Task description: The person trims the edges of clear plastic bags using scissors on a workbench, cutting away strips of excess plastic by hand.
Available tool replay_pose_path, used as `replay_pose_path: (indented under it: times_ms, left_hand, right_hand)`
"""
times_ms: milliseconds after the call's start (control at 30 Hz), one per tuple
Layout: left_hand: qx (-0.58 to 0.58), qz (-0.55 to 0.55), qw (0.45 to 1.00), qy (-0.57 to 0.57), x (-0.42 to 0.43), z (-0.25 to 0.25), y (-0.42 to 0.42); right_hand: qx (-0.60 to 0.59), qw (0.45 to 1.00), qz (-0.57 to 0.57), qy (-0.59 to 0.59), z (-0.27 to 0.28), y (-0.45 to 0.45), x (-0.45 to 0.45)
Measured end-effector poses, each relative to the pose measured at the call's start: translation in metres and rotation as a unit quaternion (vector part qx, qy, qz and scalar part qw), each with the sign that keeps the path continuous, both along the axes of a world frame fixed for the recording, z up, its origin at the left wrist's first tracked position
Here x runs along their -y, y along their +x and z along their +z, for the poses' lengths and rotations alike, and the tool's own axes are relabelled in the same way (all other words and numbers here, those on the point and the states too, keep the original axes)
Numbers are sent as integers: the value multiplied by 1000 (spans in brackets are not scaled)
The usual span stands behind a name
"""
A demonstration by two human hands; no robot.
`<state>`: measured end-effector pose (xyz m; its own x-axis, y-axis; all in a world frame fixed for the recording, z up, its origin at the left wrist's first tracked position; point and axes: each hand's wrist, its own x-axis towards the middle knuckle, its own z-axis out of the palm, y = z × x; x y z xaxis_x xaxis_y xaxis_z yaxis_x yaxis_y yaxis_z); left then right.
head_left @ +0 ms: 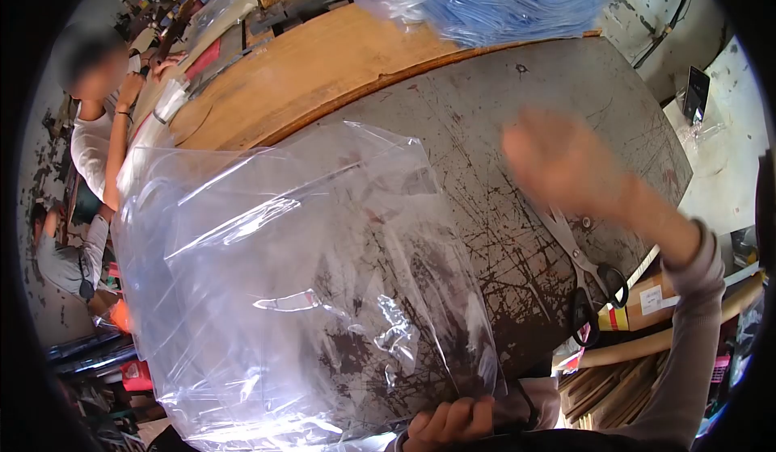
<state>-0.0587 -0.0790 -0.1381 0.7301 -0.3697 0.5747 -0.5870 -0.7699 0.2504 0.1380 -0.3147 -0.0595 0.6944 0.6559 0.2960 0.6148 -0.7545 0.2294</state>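
Note:
A large clear plastic sheet [242,290] lies over the left part of the worn, scratched metal worktop [517,274], creased and shining in places. At the worktop's front edge my left hand [450,421] is closed, its fingers curled over the near edge of the sheet. Off to the right, my right hand [562,161] is raised over the metal surface, apart from the sheet. Motion smears its fingers, so their position is unclear. Below that hand lies a pair of scissors [575,256] with black handles, near the worktop's right edge.
A stack of bluish clear plastic sheets [493,4] sits at the back on a wooden board [323,72]. A co-worker [93,129] is at the far left, arms over the bench. A phone [696,95] stands at right. Cardboard [647,302] sits below the right edge.

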Motion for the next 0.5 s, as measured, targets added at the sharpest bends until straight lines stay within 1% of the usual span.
replay_pose_path:
  times_ms: [33, 100, 133, 200, 333, 400, 500]
  left_hand:
    - [-4, 1, 1000, -2, 3, 7, 1]
    - [-9, 2, 1000, -7, 3, 8, 4]
    - [-10, 2, 1000, -8, 3, 8, 5]
    - [-8, 5, 1000, -8, 4, 6, 8]
    - [-2, 8, 1000, -16, 5, 3, 12]
    - [-1, 9, 1000, -17, 4, 2, 11]
    - [5, 15, 1000, -25, 4, -1, 10]
  right_hand:
    - [55, 998, -33, 22, 4, 25, 8]
    - [20, 997, -12, 70, 9, 65, 20]
    - [20, 997, -12, 72, 8, 68, 17]
    - [38, 993, 27, 111, 8, 69, 7]
    - [23, 997, 25, 75, 0, 31, -2]
    - [-28, 996, 5, 82, 2, 3, 1]
    - [-16, 995, -23, 93, 7, -37, 25]
